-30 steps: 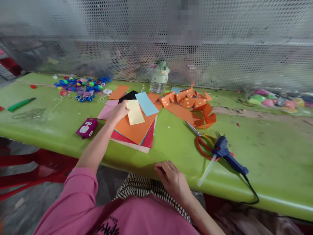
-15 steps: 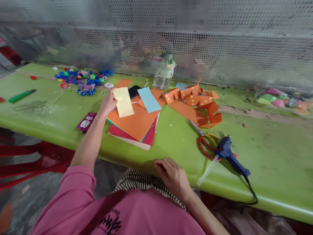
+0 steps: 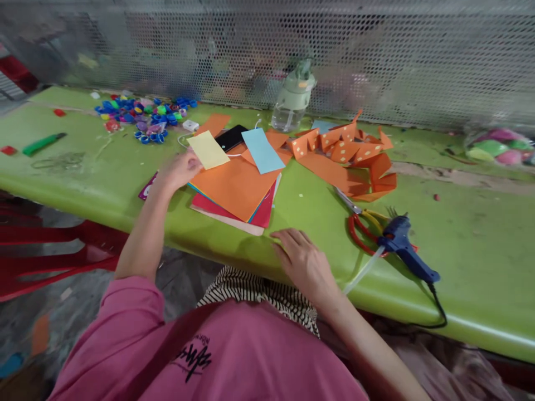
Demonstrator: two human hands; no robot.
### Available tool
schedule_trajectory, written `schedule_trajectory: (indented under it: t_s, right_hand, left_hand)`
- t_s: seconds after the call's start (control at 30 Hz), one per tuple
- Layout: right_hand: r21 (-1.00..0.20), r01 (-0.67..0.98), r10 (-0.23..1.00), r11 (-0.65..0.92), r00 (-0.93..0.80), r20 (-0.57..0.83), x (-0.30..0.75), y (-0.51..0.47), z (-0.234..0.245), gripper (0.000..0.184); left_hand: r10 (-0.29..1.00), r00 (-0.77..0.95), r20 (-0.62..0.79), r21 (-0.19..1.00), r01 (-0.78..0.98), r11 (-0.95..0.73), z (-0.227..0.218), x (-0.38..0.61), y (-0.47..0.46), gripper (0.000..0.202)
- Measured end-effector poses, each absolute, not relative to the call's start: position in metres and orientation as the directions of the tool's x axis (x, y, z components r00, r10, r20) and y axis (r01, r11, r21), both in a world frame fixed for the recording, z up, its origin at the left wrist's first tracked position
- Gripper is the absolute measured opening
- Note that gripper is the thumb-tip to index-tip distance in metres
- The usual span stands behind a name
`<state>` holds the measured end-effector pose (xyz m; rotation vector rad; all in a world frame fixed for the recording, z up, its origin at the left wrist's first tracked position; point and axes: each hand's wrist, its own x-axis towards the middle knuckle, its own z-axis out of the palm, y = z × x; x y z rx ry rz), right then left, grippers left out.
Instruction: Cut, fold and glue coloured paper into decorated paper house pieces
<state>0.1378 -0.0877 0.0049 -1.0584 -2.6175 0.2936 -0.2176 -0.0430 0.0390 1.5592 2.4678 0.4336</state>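
Note:
My left hand [image 3: 180, 170] is at the left edge of a small pale yellow paper rectangle [image 3: 209, 150]; its curled fingers are blurred, so whether they still grip the paper cannot be told. The yellow piece lies over the upper left of a stack topped by an orange sheet [image 3: 236, 189], with red paper [image 3: 261, 216] below. Right of it, a light blue rectangle [image 3: 262, 151] overlaps the same stack. My right hand [image 3: 307, 264] rests at the table's front edge, fingers loosely stretched and holding nothing.
Scissors [image 3: 358, 220] lie partly under a blue glue gun [image 3: 399, 242] with a cord. Behind are folded orange paper strips [image 3: 343, 147], a water bottle [image 3: 293, 97] and a black phone [image 3: 231, 137]. Leftward lie small colourful pieces [image 3: 161, 114] and a green cutter [image 3: 44, 143].
The yellow rectangle has gone from raised and pinched at its upper corner to lying flatter. My left hand has shifted down along its edge. The right hand's fingers have straightened somewhat. The view has tilted.

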Motion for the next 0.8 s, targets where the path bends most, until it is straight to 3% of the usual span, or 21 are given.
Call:
schedule_trajectory:
  t_s: [0.1, 0.3, 0.4, 0.47, 0.63, 0.8]
  right_hand:
    - [-0.127, 0.656, 0.668, 0.744, -0.726, 0.163, 0.113, -0.068, 0.004, 0.027]
    - [0.045, 0.666, 0.665, 0.744, -0.746, 0.041, 0.090, -0.054, 0.003, 0.021]
    - [0.093, 0.653, 0.653, 0.751, -0.756, 0.036, 0.092, -0.053, 0.005, 0.024]
    - [0.100, 0.653, 0.653, 0.751, -0.756, 0.034, 0.094, -0.052, 0.007, 0.025]
    - [0.043, 0.676, 0.673, 0.736, -0.737, 0.060, 0.094, -0.049, 0.008, 0.023]
    - [0.035, 0.699, 0.695, 0.715, -0.715, 0.081, 0.093, -0.049, 0.007, 0.027]
  left_hand:
    - [0.908, -0.398, -0.132, 0.356, 0.836, 0.418, 0.038, -0.213, -0.063, 0.044]
    - [0.910, -0.395, -0.127, 0.683, 0.631, 0.369, 0.026, -0.215, -0.059, 0.038]
    - [0.918, -0.371, -0.142, 0.903, 0.332, 0.274, 0.027, -0.217, -0.041, 0.040]
    - [0.919, -0.373, -0.128, 0.975, 0.124, 0.187, 0.031, -0.215, -0.028, 0.040]
    - [0.892, -0.443, -0.094, 0.995, -0.016, 0.097, 0.041, -0.211, -0.005, 0.038]
    - [0.883, -0.428, -0.194, 0.974, 0.022, 0.224, 0.028, -0.214, -0.012, 0.020]
